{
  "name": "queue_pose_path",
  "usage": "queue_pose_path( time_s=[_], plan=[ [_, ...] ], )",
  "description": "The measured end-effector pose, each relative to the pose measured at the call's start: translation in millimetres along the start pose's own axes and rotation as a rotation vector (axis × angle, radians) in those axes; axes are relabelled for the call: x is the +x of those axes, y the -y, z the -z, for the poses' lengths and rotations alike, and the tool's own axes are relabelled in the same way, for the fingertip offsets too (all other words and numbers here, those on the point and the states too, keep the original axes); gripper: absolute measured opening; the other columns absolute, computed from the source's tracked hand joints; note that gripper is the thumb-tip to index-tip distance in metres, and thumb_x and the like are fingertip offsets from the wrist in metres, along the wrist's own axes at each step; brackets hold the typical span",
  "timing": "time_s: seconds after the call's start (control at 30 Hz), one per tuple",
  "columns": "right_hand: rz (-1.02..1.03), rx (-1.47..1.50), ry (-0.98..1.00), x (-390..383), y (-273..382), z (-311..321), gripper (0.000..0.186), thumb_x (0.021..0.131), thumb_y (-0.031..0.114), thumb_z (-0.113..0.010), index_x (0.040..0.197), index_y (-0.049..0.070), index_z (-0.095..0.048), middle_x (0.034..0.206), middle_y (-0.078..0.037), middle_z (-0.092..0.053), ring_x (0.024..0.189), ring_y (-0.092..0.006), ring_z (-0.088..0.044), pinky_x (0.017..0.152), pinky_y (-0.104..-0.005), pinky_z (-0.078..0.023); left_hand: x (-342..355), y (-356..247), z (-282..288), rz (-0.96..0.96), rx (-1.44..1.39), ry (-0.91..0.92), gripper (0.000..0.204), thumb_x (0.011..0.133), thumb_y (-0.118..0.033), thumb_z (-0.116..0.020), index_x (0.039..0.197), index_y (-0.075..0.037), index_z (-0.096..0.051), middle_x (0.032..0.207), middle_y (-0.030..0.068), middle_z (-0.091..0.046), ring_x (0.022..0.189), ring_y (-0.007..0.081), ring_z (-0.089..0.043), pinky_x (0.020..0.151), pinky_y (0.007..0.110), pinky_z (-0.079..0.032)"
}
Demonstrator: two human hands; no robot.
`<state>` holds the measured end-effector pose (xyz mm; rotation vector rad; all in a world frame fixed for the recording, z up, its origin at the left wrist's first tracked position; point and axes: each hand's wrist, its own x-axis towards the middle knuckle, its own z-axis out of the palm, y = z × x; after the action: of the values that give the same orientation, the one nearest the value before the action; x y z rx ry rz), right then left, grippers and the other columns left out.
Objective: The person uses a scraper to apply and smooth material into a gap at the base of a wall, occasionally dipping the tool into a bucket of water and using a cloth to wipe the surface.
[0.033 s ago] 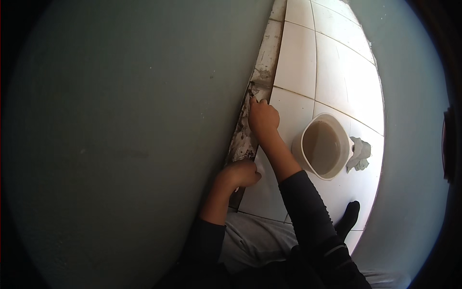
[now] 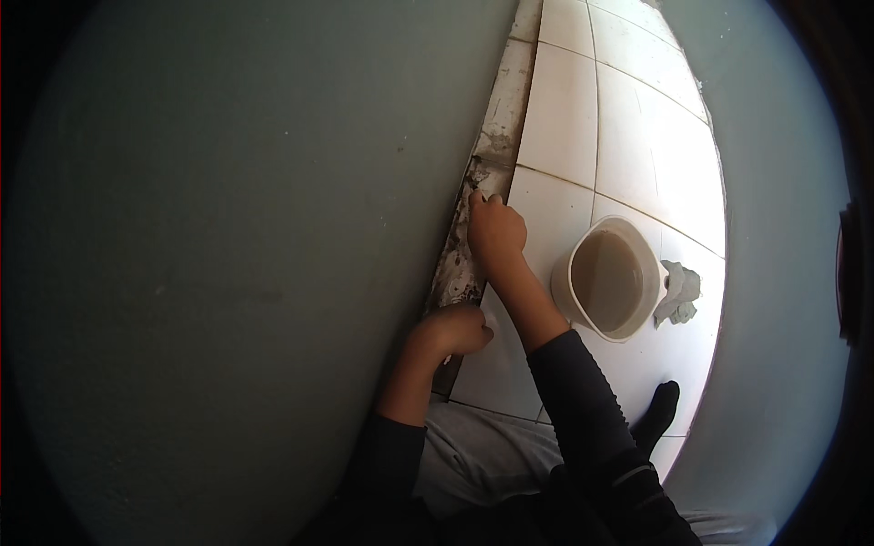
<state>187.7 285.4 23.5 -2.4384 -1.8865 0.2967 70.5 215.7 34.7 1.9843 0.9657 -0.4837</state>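
My right hand (image 2: 498, 232) is closed over the dirty, stained strip of skirting tile (image 2: 457, 264) along the foot of the wall. Something thin and dark shows at its fingertips, too small to name. Nearer to me, my left hand (image 2: 455, 329) is curled at the near end of the same strip, fingers bent in; what it holds, if anything, is hidden. Flaky white patches and dark smears cover the strip between the two hands. To the right of my right forearm stands a cream plastic tub (image 2: 612, 282) of murky, brownish water.
A crumpled grey-green cloth (image 2: 678, 293) lies against the tub's right side. White floor tiles (image 2: 557, 109) run away from me between a grey-green wall (image 2: 228, 227) at left and a bluish wall (image 2: 774, 227) at right. My dark-socked foot (image 2: 659, 417) rests at lower right.
My right hand has shifted slightly toward me along the strip. My left hand stays in nearly the same place.
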Motion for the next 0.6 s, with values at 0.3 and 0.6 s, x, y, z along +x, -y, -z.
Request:
queue_pose_path(
  time_s=[0.3, 0.6],
  plan=[
    [-0.012, 0.005, 0.021, -13.1, 8.1, -1.1, 0.039, 0.081, 0.012, -0.048, 0.120, 0.011, -0.047, 0.097, -0.014, -0.058, 0.076, -0.0283, -0.064, 0.061, -0.0376, -0.053, -0.3, 1.3, -0.6, -0.022, 0.005, -0.005, 0.031, 0.076, -0.023, -0.047, 0.078, 0.003, -0.063, 0.077, 0.0199, -0.062, 0.073, 0.0304, -0.061, 0.071, 0.039, -0.046],
    [-0.004, 0.003, 0.013, -14.3, 11.0, 0.9, 0.035, 0.083, 0.013, -0.049, 0.117, 0.007, -0.050, 0.093, -0.013, -0.059, 0.074, -0.0264, -0.065, 0.059, -0.0347, -0.053, -0.1, 0.7, 0.9, 0.000, 0.028, 0.022, 0.029, 0.076, -0.021, -0.047, 0.076, 0.003, -0.063, 0.078, 0.0201, -0.062, 0.074, 0.0304, -0.061, 0.071, 0.039, -0.045]
  ],
)
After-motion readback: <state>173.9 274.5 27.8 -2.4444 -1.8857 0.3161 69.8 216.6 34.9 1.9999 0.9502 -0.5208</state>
